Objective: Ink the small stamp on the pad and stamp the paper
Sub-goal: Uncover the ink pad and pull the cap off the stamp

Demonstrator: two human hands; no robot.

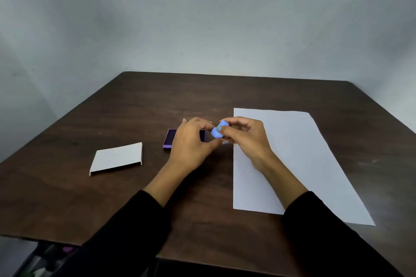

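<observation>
Sitting on the dark counter (135, 108): white lid (117, 158) at 9 o'clock, purple ink pad (169, 139) centre, half hidden behind the left hand (191, 141). Paper (292, 164) at 3 o'clock, right wrist over its left edge. Small blue stamp (218, 131) held above the counter between pad and paper, pinched by the right hand (245, 139) fingers; left-hand fingers curled, thumb tip just beside the stamp, contact unclear. Black sleeves (126, 231) on both forearms.

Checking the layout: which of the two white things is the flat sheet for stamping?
The large paper under the right hand; the smaller white lid, far left, has folded edges.
</observation>
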